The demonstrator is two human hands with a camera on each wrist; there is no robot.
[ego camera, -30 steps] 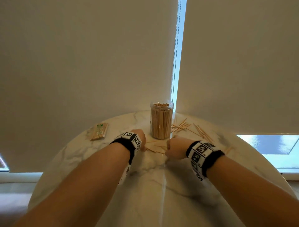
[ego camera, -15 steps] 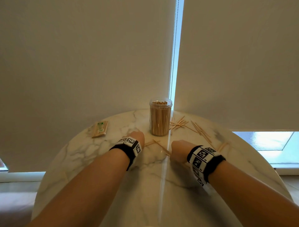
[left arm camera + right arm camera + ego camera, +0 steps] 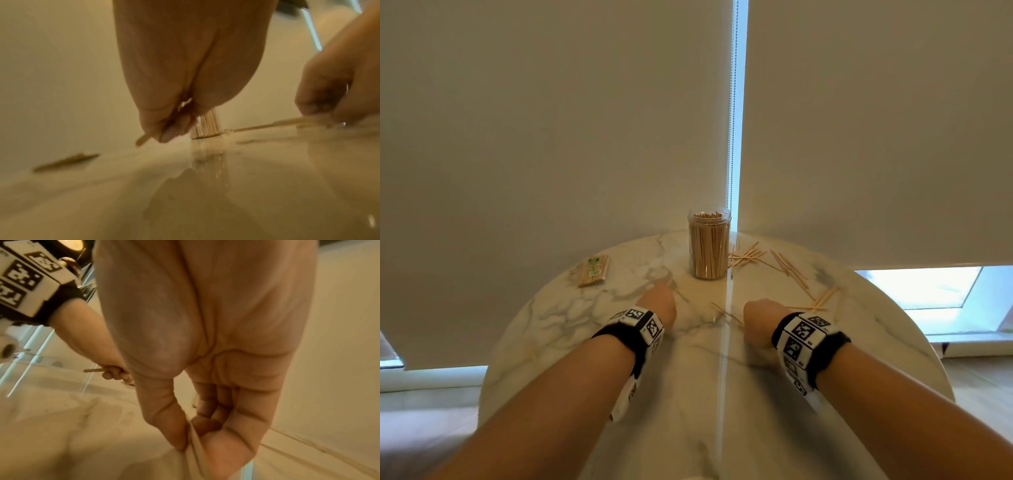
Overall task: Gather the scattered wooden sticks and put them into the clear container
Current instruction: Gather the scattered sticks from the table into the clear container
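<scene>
Sticks [image 3: 144, 139] pinched by left hand [image 3: 174, 97] show only wrist-side.

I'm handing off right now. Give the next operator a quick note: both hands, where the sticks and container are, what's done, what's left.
Left hand: pinching a wooden stick just above the marble table, in front of and to the left of the container.
Right hand: pinching several sticks low over the table, front right of the container.
Clear container: upright at the back of the table, lid off, already packed with sticks.
Left to do: drop both handfuls in, then gather the scattered sticks right of the container. A wrapped bundle lies back left.
</scene>
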